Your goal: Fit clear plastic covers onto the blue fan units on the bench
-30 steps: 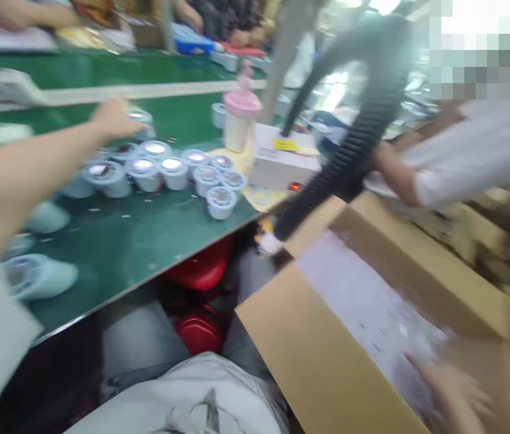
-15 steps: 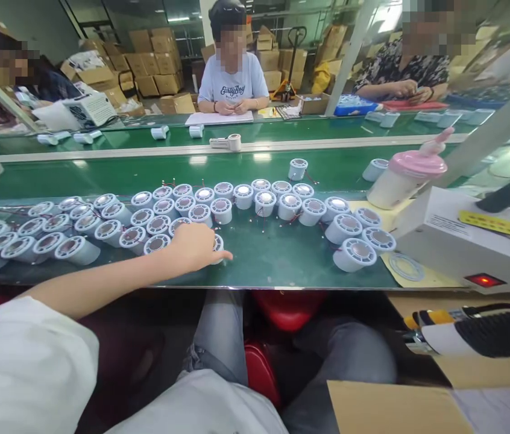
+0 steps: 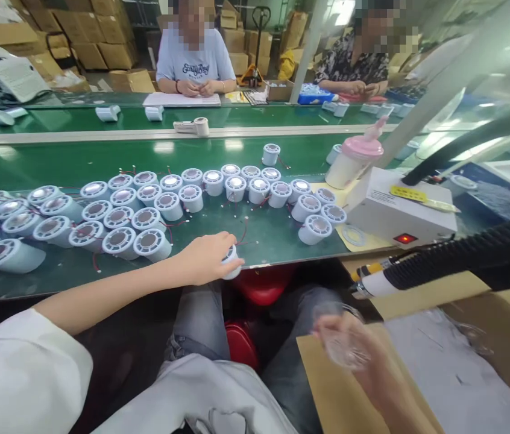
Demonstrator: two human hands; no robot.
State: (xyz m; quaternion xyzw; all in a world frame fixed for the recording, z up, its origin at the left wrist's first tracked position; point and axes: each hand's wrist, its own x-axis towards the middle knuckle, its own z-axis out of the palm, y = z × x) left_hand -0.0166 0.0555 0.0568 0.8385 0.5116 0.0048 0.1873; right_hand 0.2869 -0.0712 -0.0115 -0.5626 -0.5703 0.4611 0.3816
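Green matting covers the long surface [image 3: 101,163] that runs across the middle of the frame, and behind it, at the top, two other people sit working among stacked brown boxes. I see my left hand [image 3: 207,258] at the near edge of the surface, just left of centre, with its fingers [image 3: 231,252] wrapped around a small white round part [image 3: 232,265] that sits right at the edge. A thin red wire [image 3: 242,232] curls up from that part across the matting. To the left and above lies a crowd of similar white round parts [image 3: 146,205], packed close together in loose rows, some lying on their sides at the far left.

My right hand [image 3: 349,346] is low in the frame, right of centre, above a cardboard box [image 3: 327,386]. It is blurred, but its fingers seem closed on a clear, glassy round piece [image 3: 339,337]; I cannot tell more about that piece. Above it, a tool with a black ribbed hose [image 3: 463,256] stretches in from the right edge. Further up, on the right end of the surface, sits a white box with a red light [image 3: 399,211], and just behind it stands a bottle with a pink lid [image 3: 354,160].
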